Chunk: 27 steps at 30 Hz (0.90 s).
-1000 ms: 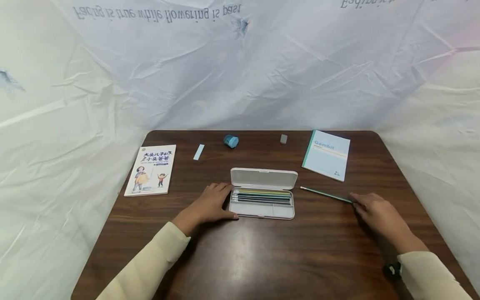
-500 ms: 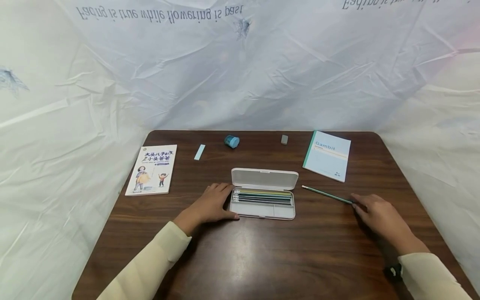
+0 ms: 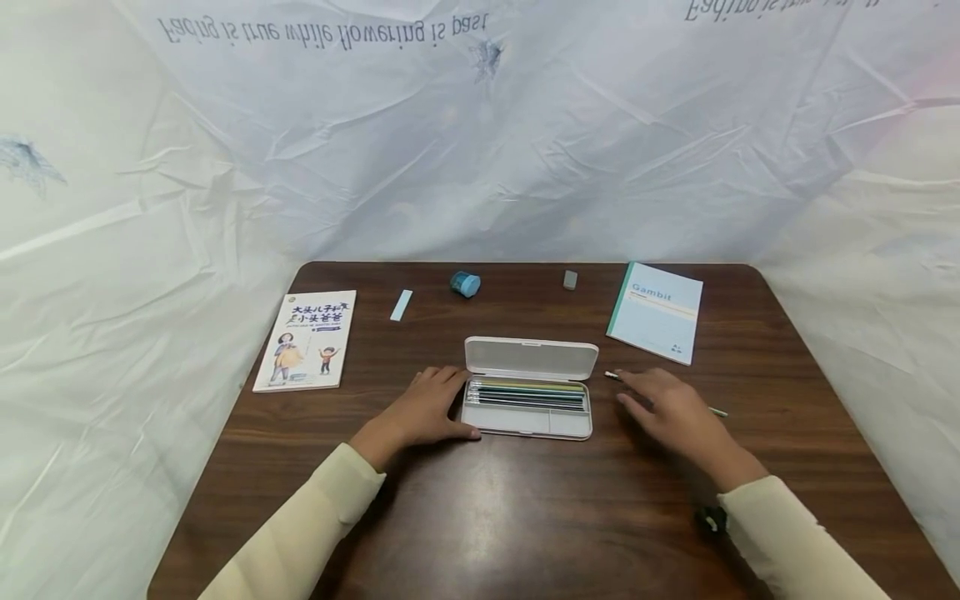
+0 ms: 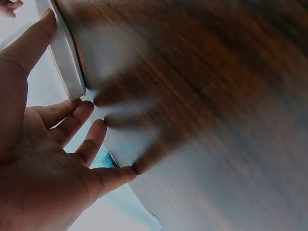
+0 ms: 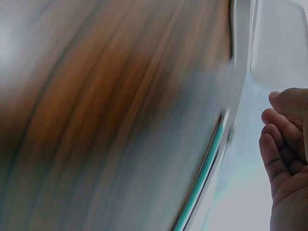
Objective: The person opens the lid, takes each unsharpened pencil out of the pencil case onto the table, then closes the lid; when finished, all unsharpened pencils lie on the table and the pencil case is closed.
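An open white pencil case holds several pencils in its upper compartment, the lid tilted back. My left hand holds the case's left end, thumb at the front edge and fingers at the side. In the left wrist view, the left hand touches the case with thumb and fingertips. Right of the case, my right hand hovers over a loose green pencil, covering its middle. The right wrist view has the right hand with fingers loosely bent, nothing between them, beside the pencil.
A picture book lies at the table's left. Toward the back are a pale blue strip, a blue sharpener and a grey eraser. A light blue notebook lies at the back right.
My right hand has let go of the pencil's right end and moved left along it toward its white-tipped end. The pencil and my left hand have kept their places.
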Motion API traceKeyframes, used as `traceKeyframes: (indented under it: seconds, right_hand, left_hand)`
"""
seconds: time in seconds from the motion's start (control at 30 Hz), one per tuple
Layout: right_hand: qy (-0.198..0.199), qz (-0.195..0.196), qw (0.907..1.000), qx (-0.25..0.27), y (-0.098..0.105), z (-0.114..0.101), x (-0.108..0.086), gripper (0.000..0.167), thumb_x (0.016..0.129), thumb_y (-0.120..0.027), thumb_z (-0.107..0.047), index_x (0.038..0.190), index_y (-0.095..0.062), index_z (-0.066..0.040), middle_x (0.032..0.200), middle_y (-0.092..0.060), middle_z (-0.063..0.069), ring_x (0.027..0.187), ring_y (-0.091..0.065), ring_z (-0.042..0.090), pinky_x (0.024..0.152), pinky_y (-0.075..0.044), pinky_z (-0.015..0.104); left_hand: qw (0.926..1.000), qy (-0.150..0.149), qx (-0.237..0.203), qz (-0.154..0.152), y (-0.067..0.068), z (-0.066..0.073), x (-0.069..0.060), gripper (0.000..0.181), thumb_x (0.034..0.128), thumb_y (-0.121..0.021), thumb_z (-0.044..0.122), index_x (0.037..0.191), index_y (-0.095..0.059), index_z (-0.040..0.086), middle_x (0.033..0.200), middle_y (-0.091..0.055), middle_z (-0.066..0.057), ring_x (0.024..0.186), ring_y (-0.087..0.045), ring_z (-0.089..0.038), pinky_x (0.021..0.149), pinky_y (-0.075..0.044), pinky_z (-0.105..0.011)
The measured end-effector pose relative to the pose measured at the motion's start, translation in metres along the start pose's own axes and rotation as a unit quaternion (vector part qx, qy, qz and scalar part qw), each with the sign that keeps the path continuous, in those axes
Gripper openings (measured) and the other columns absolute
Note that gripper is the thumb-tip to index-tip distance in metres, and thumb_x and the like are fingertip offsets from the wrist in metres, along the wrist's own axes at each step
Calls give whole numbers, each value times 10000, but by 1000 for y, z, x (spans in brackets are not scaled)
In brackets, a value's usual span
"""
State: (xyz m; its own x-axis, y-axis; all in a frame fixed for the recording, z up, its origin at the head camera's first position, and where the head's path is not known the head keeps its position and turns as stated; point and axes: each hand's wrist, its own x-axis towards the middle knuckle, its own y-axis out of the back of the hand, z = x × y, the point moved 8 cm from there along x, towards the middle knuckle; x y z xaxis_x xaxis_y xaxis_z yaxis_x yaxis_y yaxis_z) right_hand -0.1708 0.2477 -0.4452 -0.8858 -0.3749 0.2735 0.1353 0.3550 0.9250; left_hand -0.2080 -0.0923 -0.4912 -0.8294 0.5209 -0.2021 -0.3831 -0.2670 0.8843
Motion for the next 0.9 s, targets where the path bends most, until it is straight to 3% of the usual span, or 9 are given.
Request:
traceKeyframes:
  seconds: [0.13, 0.3, 0.57, 0.9]
  right_hand:
    - [554, -55, 9983, 170, -16, -32, 14, 394, 1003, -834, -99, 1381, -776, -8, 1157, -826, 125, 992, -742, 236, 786, -638, 457]
    - [802, -476, 9955, 194, -36, -51, 27, 425, 1042, -794, -128, 1439, -734, 10, 1264, -822, 152, 1108, -761, 277, 886, -654, 469]
    - [916, -647, 9936, 94, -52, -53, 34, 438, 1032, -806, -103, 1434, -719, 47, 1293, -815, 185, 1176, -768, 325, 939, -660, 476]
    - [944, -649, 9934, 90, -51, -55, 39, 399, 1017, -813, -67, 1397, -748, 36, 1249, -831, 162, 1148, -777, 305, 921, -664, 458]
  left_hand:
    - [10000, -14, 7, 14, 1, 0, 0, 1028, 930, -877, 602, 1693, -455, 57, 1720, -492, -170, 1593, -432, -449, 1331, -308, -700]
    - [10000, -11, -3, 30, 2, 1, 0, 1023, 924, -888, 588, 1686, -464, 54, 1711, -501, -175, 1585, -441, -450, 1328, -314, -701]
    - [10000, -33, 33, 42, 0, 2, 1, 1021, 918, -894, 586, 1681, -474, 53, 1696, -520, -170, 1575, -455, -443, 1324, -323, -697]
    - [10000, -10, 10, 92, 0, 1, 0, 1018, 917, -893, 590, 1677, -478, 55, 1695, -521, -168, 1578, -454, -442, 1324, -327, -693]
